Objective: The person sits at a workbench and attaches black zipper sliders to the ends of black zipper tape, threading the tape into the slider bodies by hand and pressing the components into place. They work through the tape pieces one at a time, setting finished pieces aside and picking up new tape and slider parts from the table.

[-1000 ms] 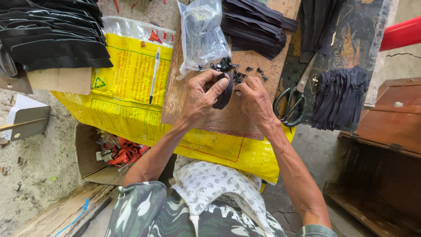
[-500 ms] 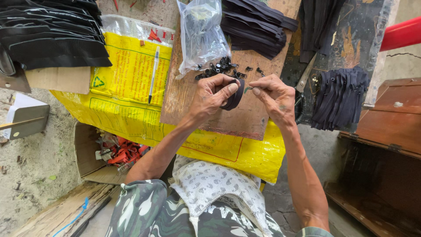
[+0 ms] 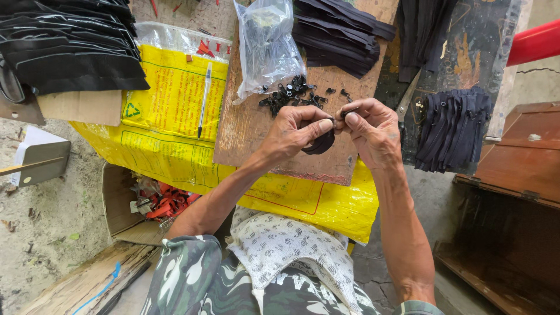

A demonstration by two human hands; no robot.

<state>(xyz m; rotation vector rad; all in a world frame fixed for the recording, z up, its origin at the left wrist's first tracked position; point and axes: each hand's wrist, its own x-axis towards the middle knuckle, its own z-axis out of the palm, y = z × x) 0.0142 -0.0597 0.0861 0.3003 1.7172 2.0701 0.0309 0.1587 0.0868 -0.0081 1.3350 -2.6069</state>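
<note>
Left hand [image 3: 294, 129] grips a dark zipper strip [image 3: 321, 143], fingers clamped on its upper end, the rest curling below the palm over the wooden board [image 3: 251, 131]. Right hand [image 3: 370, 131] meets it at the fingertips, thumb and forefinger pinched together on something small and dark, probably a slider [image 3: 348, 112]; it is too small to confirm. Both hands work just above the board, near a loose heap of sliders [image 3: 291, 93] beside a clear plastic bag [image 3: 265, 44].

Risks, as judged: the small part could slip from the pinch and drop off the board's near edge onto the yellow sack [image 3: 175, 116] or the ground. Scissors [image 3: 408, 99] lie just beyond the right hand, blades near the knuckles; a careless reach could catch them. A pen [image 3: 204, 99] rests well apart, on the sack.
</note>
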